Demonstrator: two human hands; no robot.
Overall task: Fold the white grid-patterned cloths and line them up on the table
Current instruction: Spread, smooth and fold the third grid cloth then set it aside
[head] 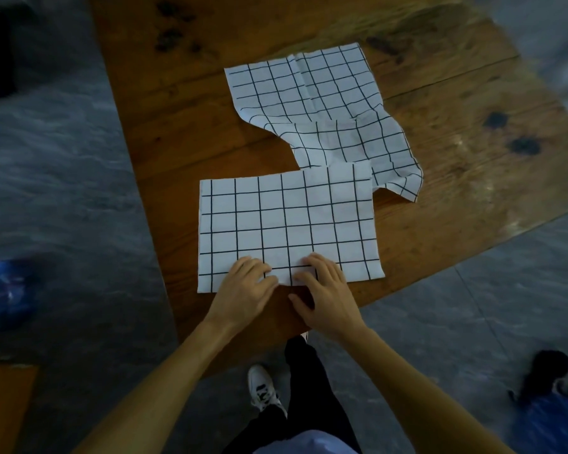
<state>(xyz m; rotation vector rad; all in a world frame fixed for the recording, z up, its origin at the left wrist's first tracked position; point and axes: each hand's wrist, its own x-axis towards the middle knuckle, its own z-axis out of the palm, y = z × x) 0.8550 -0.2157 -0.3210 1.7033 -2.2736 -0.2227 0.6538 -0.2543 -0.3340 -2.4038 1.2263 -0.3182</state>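
Observation:
A white grid-patterned cloth (286, 224) lies flat and rectangular on the wooden table (184, 132), near the front edge. My left hand (246, 286) and my right hand (325, 293) rest side by side on its near edge, fingers fairly straight on the fabric. Whether the fingers pinch the hem I cannot tell. A second grid cloth (322, 106) lies rumpled and spread out behind it, and its near corner is tucked under the first cloth's far right corner.
The table runs diagonally, with dark stains at the back left and the right. Grey floor surrounds it. A blue bag (4, 290) sits on the floor at left, a dark object (545, 371) at lower right. My legs and a white shoe show below.

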